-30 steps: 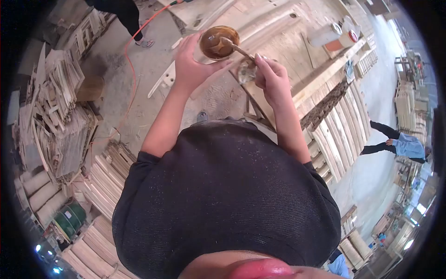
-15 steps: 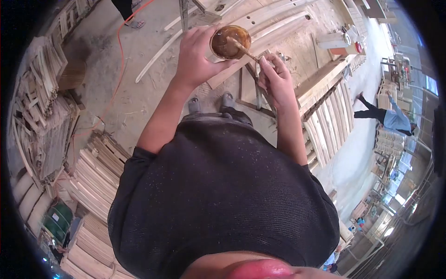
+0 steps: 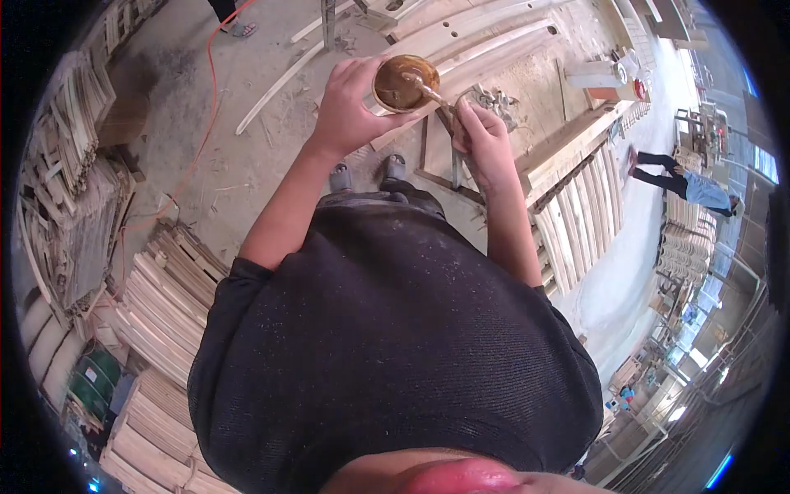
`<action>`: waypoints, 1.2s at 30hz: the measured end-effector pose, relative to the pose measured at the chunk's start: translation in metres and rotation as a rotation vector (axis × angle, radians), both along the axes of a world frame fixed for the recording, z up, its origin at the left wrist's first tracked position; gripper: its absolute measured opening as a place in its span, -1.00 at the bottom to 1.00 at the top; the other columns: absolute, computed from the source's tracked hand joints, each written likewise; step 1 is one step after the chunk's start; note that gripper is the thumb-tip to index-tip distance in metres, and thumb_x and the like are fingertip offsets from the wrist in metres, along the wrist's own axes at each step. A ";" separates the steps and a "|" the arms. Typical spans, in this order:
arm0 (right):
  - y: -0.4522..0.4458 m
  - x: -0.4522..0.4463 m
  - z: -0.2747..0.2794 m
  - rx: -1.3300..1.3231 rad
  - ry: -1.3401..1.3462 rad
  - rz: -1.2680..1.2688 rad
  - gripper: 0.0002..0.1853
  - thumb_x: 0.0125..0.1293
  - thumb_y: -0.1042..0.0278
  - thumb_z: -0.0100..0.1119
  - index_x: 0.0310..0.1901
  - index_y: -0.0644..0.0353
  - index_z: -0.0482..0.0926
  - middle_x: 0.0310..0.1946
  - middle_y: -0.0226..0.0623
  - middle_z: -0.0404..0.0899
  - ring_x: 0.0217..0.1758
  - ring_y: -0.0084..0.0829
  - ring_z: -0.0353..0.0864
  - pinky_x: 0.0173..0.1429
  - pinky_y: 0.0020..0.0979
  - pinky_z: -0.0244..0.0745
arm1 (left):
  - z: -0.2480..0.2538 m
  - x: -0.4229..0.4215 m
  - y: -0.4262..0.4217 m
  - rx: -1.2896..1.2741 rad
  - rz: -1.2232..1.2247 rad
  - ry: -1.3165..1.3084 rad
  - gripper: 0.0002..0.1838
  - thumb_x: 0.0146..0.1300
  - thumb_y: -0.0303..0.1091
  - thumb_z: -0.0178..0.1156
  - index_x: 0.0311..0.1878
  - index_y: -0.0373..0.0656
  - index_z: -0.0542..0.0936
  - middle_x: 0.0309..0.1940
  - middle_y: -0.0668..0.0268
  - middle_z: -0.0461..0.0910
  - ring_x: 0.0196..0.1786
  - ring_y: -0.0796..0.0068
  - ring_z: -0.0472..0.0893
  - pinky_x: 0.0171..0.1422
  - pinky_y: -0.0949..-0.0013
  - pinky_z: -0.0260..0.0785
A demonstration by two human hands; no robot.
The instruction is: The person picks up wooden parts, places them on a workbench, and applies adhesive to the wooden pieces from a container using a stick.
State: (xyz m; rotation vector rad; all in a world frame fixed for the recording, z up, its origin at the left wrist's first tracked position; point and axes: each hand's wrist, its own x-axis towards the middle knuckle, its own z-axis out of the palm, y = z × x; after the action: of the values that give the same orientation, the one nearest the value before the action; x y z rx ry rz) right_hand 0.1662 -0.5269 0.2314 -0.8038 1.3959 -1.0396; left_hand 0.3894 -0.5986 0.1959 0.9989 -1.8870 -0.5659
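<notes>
My left hand (image 3: pixel 350 107) is wrapped around the side of a small round cup (image 3: pixel 393 99), its mouth tilted up toward me. Brown, wet-looking stuff coats the inside of the cup. Between the closed fingers of my right hand (image 3: pixel 487 146) is a thin stick (image 3: pixel 436 97). The far end of that stick is inside the cup's mouth and is smeared with the same brown stuff. Whether its tip touches the bottom I cannot tell.
A wooden workbench (image 3: pixel 535 90) with long curved boards and a pile of small metallic-looking pieces (image 3: pixel 498 100) lies beyond my right hand. Stacked wood strips (image 3: pixel 160 300) stand at left. An orange hose (image 3: pixel 212 107) crosses the floor. A person (image 3: pixel 691 188) is at the right.
The cup has shifted slightly downward and its inside shows more. My right hand has come a little lower, with the stick still in the cup. The person at right has changed stride.
</notes>
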 end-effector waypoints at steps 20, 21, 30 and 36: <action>-0.104 -0.038 -0.040 0.042 1.450 0.707 -0.53 0.37 -0.04 0.16 -0.30 0.29 0.74 -0.31 0.07 0.71 -0.15 0.08 0.71 0.02 -0.05 0.61 | -0.101 0.034 0.079 0.530 -0.071 0.128 -0.07 -0.30 -0.11 0.72 0.24 -0.19 0.57 0.37 0.10 0.41 0.42 0.15 0.43 0.49 0.14 0.29; -0.109 -0.037 -0.045 0.043 1.467 0.720 -0.54 0.37 -0.04 0.15 -0.29 0.29 0.73 -0.29 0.06 0.71 -0.14 0.09 0.71 0.03 -0.05 0.61 | -0.103 0.032 0.079 0.534 -0.072 0.134 -0.06 -0.30 -0.07 0.72 0.24 -0.20 0.57 0.39 0.08 0.39 0.42 0.13 0.42 0.49 0.13 0.30; -0.116 -0.008 -0.038 0.066 1.511 0.821 -0.56 0.40 -0.02 0.11 -0.22 0.26 0.72 -0.15 0.05 0.71 -0.03 0.05 0.70 0.10 -0.02 0.59 | -0.121 0.020 0.075 0.774 -0.180 0.458 -0.03 -0.32 -0.24 0.74 0.29 -0.19 0.54 0.54 0.20 0.21 0.56 0.23 0.24 0.56 0.08 0.23; -0.117 -0.002 -0.041 0.115 1.528 0.778 -0.55 0.38 -0.05 0.15 -0.24 0.25 0.72 -0.17 0.05 0.71 -0.03 0.07 0.69 0.10 -0.02 0.57 | -0.138 0.015 0.078 0.746 -0.198 0.520 -0.03 -0.31 -0.24 0.73 0.29 -0.22 0.54 0.54 0.19 0.22 0.53 0.25 0.30 0.57 0.09 0.23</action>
State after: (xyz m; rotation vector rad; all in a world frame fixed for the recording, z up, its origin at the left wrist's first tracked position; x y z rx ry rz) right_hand 0.1646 -0.6442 0.1900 -2.0125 1.9634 0.4851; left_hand 0.4044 -0.5207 0.0583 0.9809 -1.3141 -1.5579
